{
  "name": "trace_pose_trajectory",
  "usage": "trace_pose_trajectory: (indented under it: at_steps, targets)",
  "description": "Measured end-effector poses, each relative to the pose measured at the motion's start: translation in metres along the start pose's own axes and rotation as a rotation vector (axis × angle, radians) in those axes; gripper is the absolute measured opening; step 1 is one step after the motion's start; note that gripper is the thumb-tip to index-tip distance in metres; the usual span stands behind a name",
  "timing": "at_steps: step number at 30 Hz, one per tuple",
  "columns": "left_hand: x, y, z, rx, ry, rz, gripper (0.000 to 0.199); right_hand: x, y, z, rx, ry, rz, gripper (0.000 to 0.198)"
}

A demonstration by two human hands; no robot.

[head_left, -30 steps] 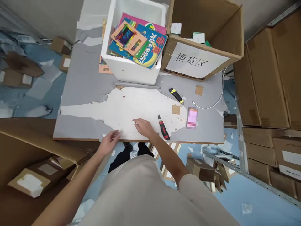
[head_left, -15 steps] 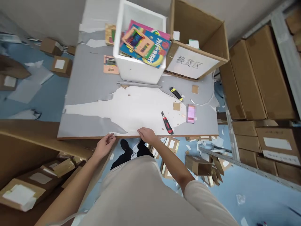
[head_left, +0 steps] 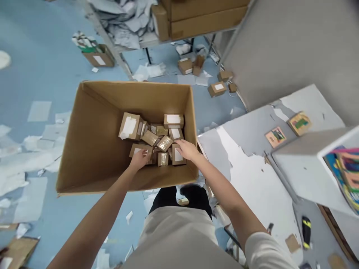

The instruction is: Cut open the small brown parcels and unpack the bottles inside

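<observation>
Big carton (head_left: 92, 138) has small parcels (head_left: 165, 143) piled toward its right end, left hand (head_left: 138, 160) half-curled at a labelled box (head_left: 134, 148) near its middle, right hand (head_left: 187, 150) loosely bent over parcels by its right wall, can't tell if either grips, table (head_left: 244, 183) to its right.

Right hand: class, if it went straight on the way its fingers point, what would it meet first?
The right hand would probably meet the small, shiny taped box just ahead inside the large carton, though depth there is unclear.
</observation>
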State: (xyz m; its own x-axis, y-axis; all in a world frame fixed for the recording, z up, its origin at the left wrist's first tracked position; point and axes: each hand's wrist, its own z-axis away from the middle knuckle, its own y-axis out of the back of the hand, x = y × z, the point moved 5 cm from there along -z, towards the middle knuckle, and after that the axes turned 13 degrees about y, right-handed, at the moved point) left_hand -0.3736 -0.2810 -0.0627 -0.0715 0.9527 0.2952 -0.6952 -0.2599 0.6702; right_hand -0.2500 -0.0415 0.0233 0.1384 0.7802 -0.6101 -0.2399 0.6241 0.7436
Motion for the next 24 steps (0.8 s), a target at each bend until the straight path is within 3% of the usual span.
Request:
trace_pose_trajectory:
  at_steps: [4,7,10,13,16,20,24]
  targets:
    - [-0.053,0.006,-0.046,-0.039,0.165,-0.014,0.04,0.025,-0.047,-0.054,-0.252,-0.254,-0.05,0.044]
    - [-0.066,0.003,-0.057,-0.076,0.23,-0.027,0.04,0.047,-0.065,-0.074,-0.298,-0.369,-0.031,0.044]
    - [-0.066,0.003,-0.057,-0.089,0.255,-0.033,0.045,0.068,-0.067,-0.096,-0.282,-0.449,-0.011,0.046]
    - [-0.056,0.002,-0.066,-0.102,0.228,-0.044,0.045,0.091,-0.065,-0.125,-0.226,-0.49,-0.009,0.046]
    - [-0.037,-0.005,-0.096,-0.11,0.198,-0.089,0.044,0.117,-0.067,-0.15,-0.154,-0.549,-0.021,0.045]
    - [0.001,-0.025,-0.17,-0.104,0.172,-0.131,0.042,0.156,-0.08,-0.171,-0.079,-0.641,-0.04,0.044]
    - [0.045,-0.063,-0.255,-0.084,0.048,-0.088,0.05,0.203,-0.105,-0.192,0.0,-0.753,-0.023,0.048]
